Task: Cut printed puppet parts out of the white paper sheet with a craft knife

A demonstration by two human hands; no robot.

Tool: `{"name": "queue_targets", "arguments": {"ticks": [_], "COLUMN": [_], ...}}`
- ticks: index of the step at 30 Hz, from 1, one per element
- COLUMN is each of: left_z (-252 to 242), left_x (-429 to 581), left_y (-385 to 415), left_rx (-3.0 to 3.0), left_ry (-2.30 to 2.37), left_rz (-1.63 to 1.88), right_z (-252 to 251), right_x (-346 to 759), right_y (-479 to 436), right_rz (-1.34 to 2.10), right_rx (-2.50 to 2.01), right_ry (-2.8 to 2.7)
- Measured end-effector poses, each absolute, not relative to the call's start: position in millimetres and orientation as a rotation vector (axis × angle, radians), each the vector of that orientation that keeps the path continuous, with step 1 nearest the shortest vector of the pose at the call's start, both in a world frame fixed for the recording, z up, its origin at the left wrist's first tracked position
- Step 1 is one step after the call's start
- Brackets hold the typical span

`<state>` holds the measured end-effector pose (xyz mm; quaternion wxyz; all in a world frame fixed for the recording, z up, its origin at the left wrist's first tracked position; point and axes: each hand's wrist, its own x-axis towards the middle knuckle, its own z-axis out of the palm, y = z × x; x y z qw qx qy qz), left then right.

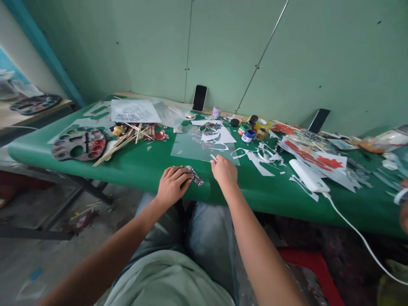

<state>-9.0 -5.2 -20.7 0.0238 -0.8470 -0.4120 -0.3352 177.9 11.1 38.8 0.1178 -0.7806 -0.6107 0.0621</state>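
Observation:
My left hand (174, 182) is at the front edge of the green table, its fingers and thumb closed over one end of a black-and-white patterned paper cutout (195, 177). The rest of the cutout sticks out to the right, towards my other hand. My right hand (224, 170) is closed in a fist just above the table, and a small white paper strip (213, 157) shows at its fingertips. Something dark peeks out by the heel of that hand, too small to name. Beyond both hands lies a translucent sheet (185, 146) with white paper offcuts (219, 135) on it.
A paint palette (78, 145) and wooden sticks (119, 146) lie left. Paint jars (248, 135), paper scraps (259, 163), a white corded device (308, 176) and red-painted paper (314, 155) lie right. Two phones (199, 97) lean on the wall. Another person's hand (404, 208) shows at the right edge.

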Motion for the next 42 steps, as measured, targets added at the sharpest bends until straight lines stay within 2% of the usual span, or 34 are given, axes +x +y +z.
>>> {"name": "queue_targets", "arguments": {"ticks": [11, 20, 25, 30, 31, 32, 35, 42], "left_z": [-18.5, -17.8, -0.4, 44.5, 53.7, 61.8, 77.4, 81.6], "left_x": [-4.4, -2.2, 0.5, -0.5, -0.4, -0.2, 0.1, -0.9], "left_y": [-5.9, -7.2, -18.4, -62.5, -72.2, -80.9, -98.7, -110.2], "left_rx": [-2.626, -2.631, -2.642, -3.063, -3.104, -3.115, -3.088, -3.012], "left_ry": [-1.442, -1.620, -1.801, -1.785, -1.794, -1.840, -1.877, -1.809], "left_rz": [-1.123, -1.331, -1.590, -1.755, -1.823, -2.039, -2.405, -2.668], "right_z": [28.1, 13.5, 17.7, 37.7, 41.5, 44.9, 52.6, 66.2], "right_x": [149.1, 138.6, 142.3, 138.9, 137.9, 137.0, 134.8, 131.0], "right_y": [-61.9, -49.8, -68.5, -123.2, -132.8, -140.9, -156.9, -170.5], "right_rz": [0.333, 0.525, 0.639, 0.860, 0.920, 0.988, 1.132, 1.200], "right_rx": [-2.173, -2.002, -1.732, -1.285, -1.235, -1.194, -1.095, -1.116], "right_ry": [-1.730, -1.415, -1.399, -1.065, -1.036, -1.022, -1.010, -0.983]}}
